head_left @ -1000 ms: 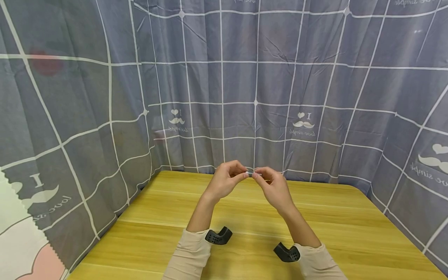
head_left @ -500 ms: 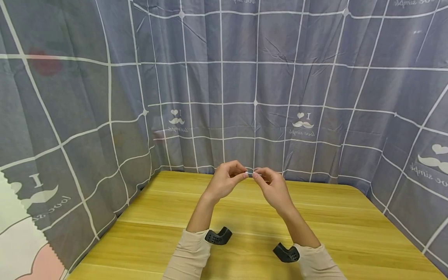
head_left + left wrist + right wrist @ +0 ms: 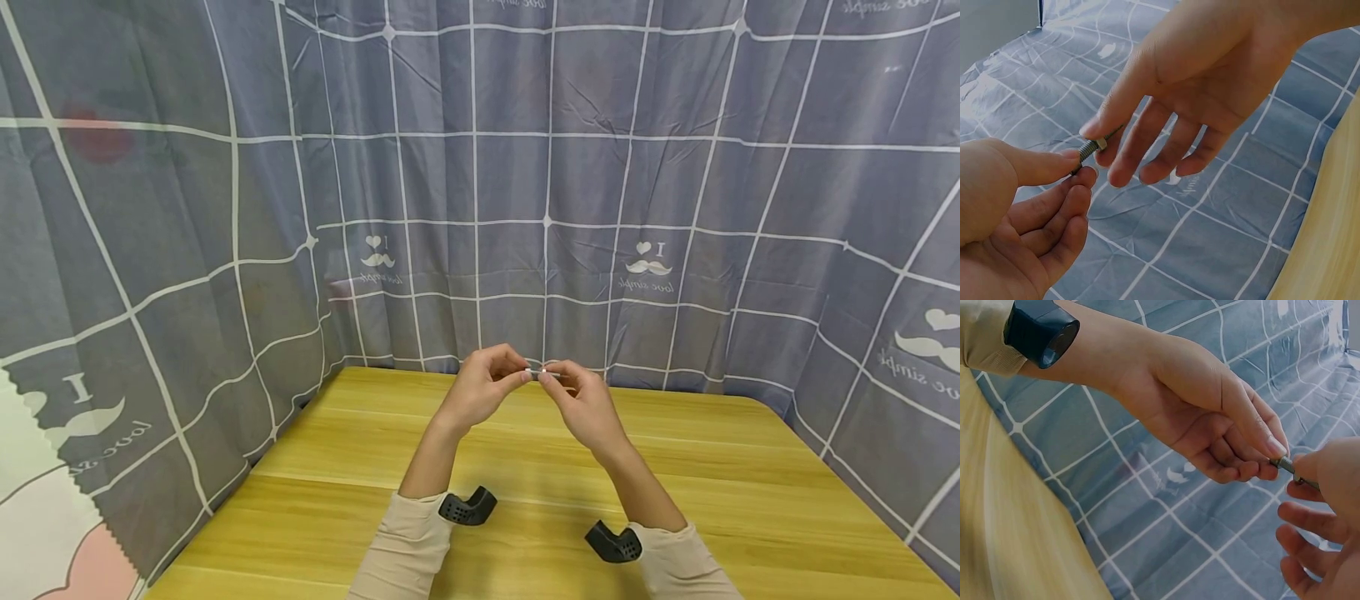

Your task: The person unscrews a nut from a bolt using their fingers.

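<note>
Above the far part of the table, my left hand (image 3: 478, 387) and right hand (image 3: 588, 404) meet at a small metal bolt (image 3: 535, 374). In the left wrist view the bolt's thread (image 3: 1088, 150) shows, with a hex nut (image 3: 1102, 144) on it. My left hand (image 3: 1029, 212) pinches one end between thumb and forefinger, hiding that end. The right thumb and forefinger are round the nut, the other fingers spread loosely. From the right wrist view, the nut (image 3: 1298, 479) sits between the right fingers (image 3: 1310, 515), and a thin end sticks out beyond.
A yellow wood-grain table (image 3: 525, 475) lies below the hands. Grey checked curtains (image 3: 510, 183) hang behind and on both sides. Each sleeve carries a black wrist mount, the left one (image 3: 468, 506) and the right one (image 3: 613, 542).
My right fingertips have shifted slightly on the bolt, and a bright spot now shows at them. The left hand and both arms stay practically in place.
</note>
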The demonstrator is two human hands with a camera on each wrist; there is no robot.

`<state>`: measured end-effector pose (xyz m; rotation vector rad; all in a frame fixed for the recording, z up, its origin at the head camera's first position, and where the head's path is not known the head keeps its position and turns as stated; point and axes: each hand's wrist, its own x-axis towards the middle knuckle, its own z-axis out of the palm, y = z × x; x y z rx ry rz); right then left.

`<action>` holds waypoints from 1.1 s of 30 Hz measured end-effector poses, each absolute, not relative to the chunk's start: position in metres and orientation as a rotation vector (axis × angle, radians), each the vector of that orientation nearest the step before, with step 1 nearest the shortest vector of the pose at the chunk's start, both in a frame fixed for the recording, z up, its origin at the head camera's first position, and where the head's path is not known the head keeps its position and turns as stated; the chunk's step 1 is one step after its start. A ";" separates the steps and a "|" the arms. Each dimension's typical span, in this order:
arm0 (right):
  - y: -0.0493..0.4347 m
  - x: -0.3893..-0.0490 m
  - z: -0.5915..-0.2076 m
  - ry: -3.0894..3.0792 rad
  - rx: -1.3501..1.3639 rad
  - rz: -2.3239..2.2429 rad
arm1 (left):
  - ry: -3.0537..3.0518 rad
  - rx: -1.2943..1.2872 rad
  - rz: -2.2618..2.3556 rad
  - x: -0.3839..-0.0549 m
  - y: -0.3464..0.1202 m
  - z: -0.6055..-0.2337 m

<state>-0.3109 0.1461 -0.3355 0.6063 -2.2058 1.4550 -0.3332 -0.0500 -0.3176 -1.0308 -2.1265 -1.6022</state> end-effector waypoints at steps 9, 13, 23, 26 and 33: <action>0.146 -0.309 -0.335 -2.218 0.607 1.459 | -2.129 -1.031 -1.616 -0.334 -0.050 -0.318; 0.146 -0.309 -0.334 -2.208 0.580 1.455 | -2.131 -1.029 -1.609 -0.334 -0.050 -0.318; 0.147 -0.309 -0.333 -2.200 0.596 1.445 | -2.122 -1.037 -1.611 -0.334 -0.050 -0.317; 0.147 -0.309 -0.333 -2.199 0.579 1.444 | -2.122 -1.034 -1.614 -0.334 -0.050 -0.317; 0.147 -0.310 -0.334 -2.157 0.635 1.464 | -2.122 -1.025 -1.621 -0.334 -0.051 -0.317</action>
